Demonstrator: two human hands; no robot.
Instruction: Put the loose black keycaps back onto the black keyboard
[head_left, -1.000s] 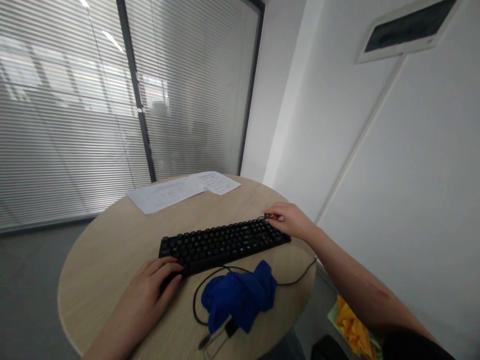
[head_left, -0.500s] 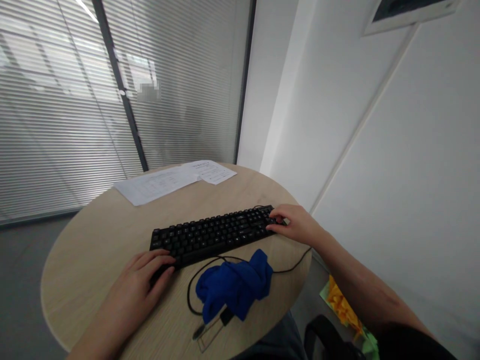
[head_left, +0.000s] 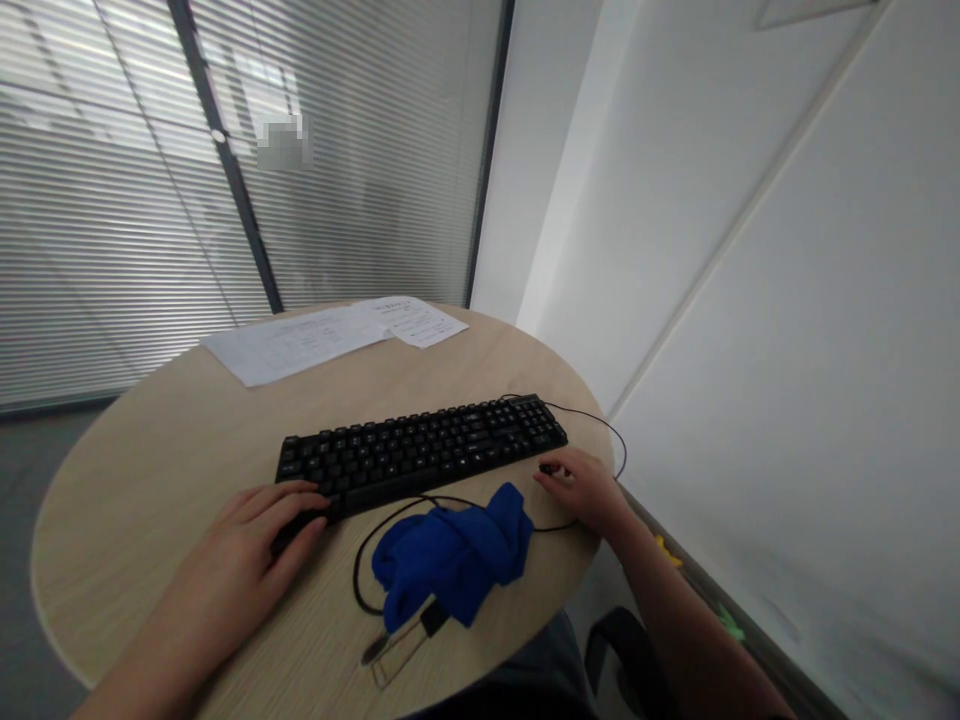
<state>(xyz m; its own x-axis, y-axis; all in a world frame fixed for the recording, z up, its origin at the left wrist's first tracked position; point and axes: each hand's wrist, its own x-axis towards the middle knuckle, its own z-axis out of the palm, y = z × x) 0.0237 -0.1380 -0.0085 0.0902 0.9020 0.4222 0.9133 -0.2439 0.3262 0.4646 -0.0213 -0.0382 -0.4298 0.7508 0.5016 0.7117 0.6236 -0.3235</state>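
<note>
A black keyboard [head_left: 427, 450] lies slantwise on the round wooden table [head_left: 135, 480]. My left hand [head_left: 259, 535] grips its near left corner, thumb along the front edge and fingers on top. Off the keyboard's right end, my right hand [head_left: 581, 485] pinches a small black keycap-like piece [head_left: 550, 468] between thumb and fingers, just above the table. A crumpled blue cloth [head_left: 457, 550] rests in front of the keyboard, with a black cable [head_left: 360, 575] looping around it. Beside the cloth lies a wire tool with a black handle [head_left: 401, 640].
Printed papers [head_left: 315, 340] lie at the table's far side. Blinds [head_left: 360, 150] hang behind it, and a white wall [head_left: 787, 330] stands to the right. Below the right arm, part of a dark chair [head_left: 630, 650] and yellow and green items on the floor show.
My right hand has moved off the keyboard's right end toward me, with a small black piece now visible in its fingers. The view has shifted slightly; my left hand stays at the corner.
</note>
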